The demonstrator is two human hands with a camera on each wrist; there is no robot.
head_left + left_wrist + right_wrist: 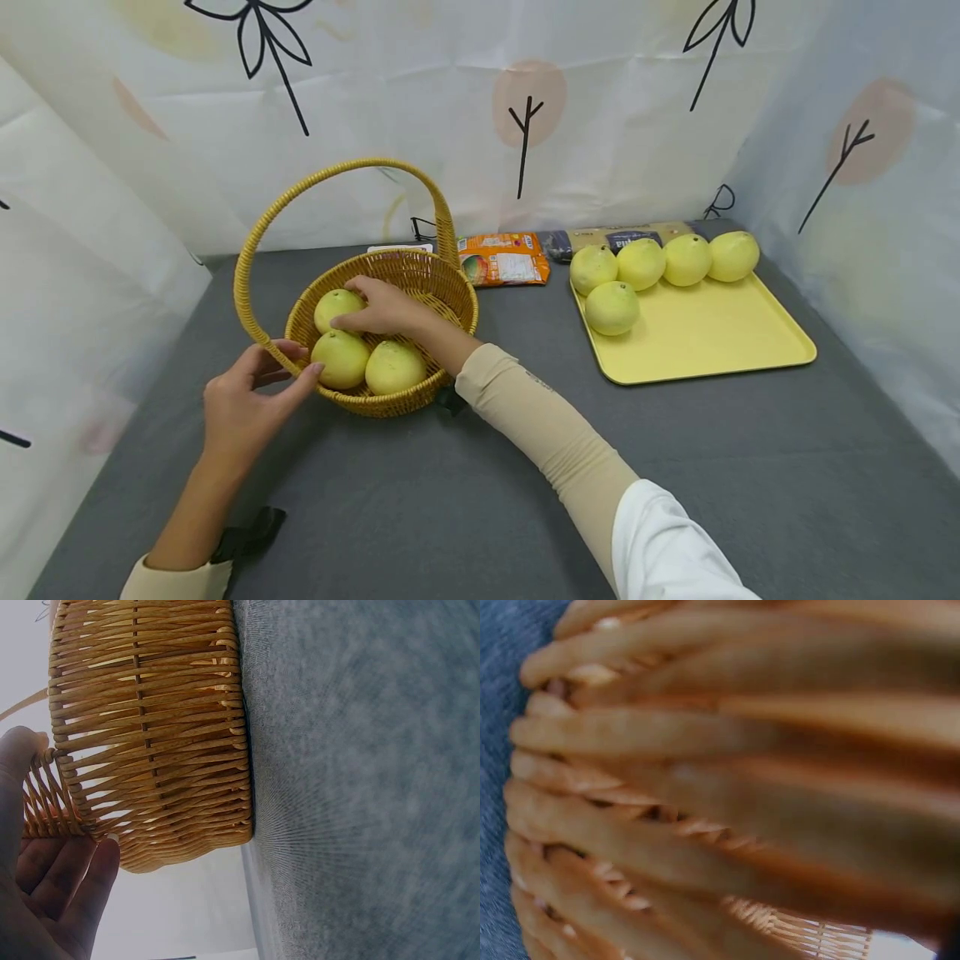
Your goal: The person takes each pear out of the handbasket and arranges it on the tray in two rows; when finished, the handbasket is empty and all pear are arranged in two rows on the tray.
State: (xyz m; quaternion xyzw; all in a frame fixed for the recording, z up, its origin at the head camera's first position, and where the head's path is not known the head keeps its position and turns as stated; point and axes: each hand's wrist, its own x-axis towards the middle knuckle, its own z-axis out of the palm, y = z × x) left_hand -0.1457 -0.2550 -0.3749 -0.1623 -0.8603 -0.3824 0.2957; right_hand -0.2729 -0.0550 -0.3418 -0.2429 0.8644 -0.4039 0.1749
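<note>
A yellow wicker basket (382,406) with a tall hoop handle (258,225) stands on the grey table, left of centre. My left hand (243,400) holds it at the handle's base by the rim, thumb on one side and fingers on the other. The left wrist view shows that hand (56,877) beside the woven wall. My right hand (386,308) reaches inside and grips a yellow-green citrus fruit (335,308) at the basket's left. Two similar fruits, one (341,360) in front and another (395,367) to its right, lie there too. The right wrist view has only blurred wicker (630,802).
On the right lies a yellow tray (697,333), with several like fruits (640,264) along its back and left edges. An orange snack packet (504,259) and a brown-and-dark package (630,236) lie at the table's back, before the printed cloth wall (600,150).
</note>
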